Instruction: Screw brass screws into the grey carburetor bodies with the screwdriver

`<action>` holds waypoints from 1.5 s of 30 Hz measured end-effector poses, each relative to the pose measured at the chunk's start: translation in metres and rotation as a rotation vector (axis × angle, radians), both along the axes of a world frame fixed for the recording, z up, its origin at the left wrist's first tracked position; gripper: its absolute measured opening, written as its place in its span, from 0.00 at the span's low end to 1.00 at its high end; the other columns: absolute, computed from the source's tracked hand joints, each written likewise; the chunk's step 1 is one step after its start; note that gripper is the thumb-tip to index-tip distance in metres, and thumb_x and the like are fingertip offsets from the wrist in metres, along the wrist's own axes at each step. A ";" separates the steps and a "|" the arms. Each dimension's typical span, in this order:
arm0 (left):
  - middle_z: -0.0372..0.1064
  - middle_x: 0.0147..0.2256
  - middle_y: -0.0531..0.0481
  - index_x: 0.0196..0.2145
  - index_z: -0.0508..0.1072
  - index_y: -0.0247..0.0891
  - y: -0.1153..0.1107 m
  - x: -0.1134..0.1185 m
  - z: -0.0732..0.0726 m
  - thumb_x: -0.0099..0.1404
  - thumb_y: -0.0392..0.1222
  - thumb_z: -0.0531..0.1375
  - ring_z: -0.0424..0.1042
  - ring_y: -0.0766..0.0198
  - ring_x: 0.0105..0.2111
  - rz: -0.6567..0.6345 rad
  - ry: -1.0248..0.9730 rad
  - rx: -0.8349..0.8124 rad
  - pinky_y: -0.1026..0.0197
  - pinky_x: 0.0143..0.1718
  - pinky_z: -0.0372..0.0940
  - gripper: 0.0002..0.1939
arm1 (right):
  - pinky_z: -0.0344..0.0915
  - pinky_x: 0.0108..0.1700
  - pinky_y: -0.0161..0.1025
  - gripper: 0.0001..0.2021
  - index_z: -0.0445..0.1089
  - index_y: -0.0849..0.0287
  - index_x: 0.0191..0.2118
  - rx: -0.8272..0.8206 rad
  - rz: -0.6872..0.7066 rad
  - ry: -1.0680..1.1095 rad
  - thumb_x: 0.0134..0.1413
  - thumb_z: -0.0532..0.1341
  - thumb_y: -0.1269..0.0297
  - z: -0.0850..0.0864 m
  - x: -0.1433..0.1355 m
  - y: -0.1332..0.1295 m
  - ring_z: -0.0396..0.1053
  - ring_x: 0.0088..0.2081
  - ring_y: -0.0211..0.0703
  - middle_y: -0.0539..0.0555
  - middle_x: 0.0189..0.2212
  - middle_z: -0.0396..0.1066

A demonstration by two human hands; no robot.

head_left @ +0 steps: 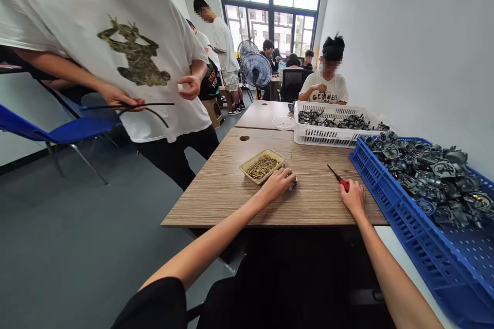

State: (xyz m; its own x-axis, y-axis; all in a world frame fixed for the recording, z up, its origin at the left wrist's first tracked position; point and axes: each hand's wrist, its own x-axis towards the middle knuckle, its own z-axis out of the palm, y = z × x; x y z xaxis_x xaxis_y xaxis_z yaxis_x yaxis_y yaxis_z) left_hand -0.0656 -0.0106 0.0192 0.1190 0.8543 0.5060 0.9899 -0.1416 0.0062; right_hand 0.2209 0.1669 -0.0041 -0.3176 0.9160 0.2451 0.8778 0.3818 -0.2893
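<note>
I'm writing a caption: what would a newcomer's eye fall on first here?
Probably the blue crate heaped with metal parts on the right, then the person in a printed shirt standing at left. Next, the red-handled tool in the right hand and the tan tray of brass-coloured pieces beside the left hand.

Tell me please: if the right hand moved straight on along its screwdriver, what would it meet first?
Probably the white basket, at its near wall: the screwdriver in the right hand points that way over the tabletop. One view leaves the depth unsure.
</note>
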 end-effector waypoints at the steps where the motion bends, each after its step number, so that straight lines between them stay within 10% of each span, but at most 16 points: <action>1: 0.71 0.46 0.46 0.43 0.72 0.40 0.000 0.000 -0.003 0.73 0.39 0.59 0.70 0.56 0.44 0.004 -0.050 0.002 0.54 0.46 0.65 0.02 | 0.59 0.50 0.45 0.16 0.72 0.59 0.50 -0.001 0.001 0.001 0.66 0.54 0.56 0.000 0.000 0.000 0.66 0.51 0.55 0.63 0.47 0.71; 18: 0.75 0.42 0.48 0.40 0.74 0.41 0.006 0.048 -0.032 0.74 0.42 0.60 0.70 0.57 0.44 0.083 -0.378 0.148 0.53 0.48 0.64 0.05 | 0.63 0.50 0.51 0.17 0.69 0.61 0.48 -0.042 0.066 0.222 0.65 0.48 0.59 0.005 0.000 0.001 0.71 0.48 0.59 0.68 0.46 0.75; 32: 0.76 0.42 0.48 0.40 0.72 0.40 0.004 0.049 -0.031 0.73 0.41 0.61 0.70 0.57 0.44 0.163 -0.371 0.137 0.54 0.49 0.64 0.04 | 0.70 0.51 0.47 0.10 0.71 0.53 0.50 0.036 0.719 0.381 0.67 0.57 0.59 0.113 0.005 -0.063 0.76 0.47 0.49 0.56 0.45 0.78; 45: 0.76 0.42 0.48 0.41 0.73 0.41 0.002 0.051 -0.030 0.73 0.41 0.60 0.71 0.56 0.46 0.111 -0.355 0.090 0.53 0.51 0.65 0.03 | 0.69 0.48 0.47 0.12 0.70 0.52 0.52 0.174 0.847 0.174 0.69 0.53 0.67 0.118 0.003 -0.079 0.72 0.46 0.48 0.56 0.45 0.76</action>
State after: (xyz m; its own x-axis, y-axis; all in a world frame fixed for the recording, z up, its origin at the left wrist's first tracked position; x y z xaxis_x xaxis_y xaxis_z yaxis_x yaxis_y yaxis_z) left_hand -0.0149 -0.0091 -0.0104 -0.1678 0.8022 0.5730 0.9375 -0.0498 0.3443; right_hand 0.2236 0.0876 0.1142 -0.8180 0.3348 0.4677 0.2286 0.9354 -0.2697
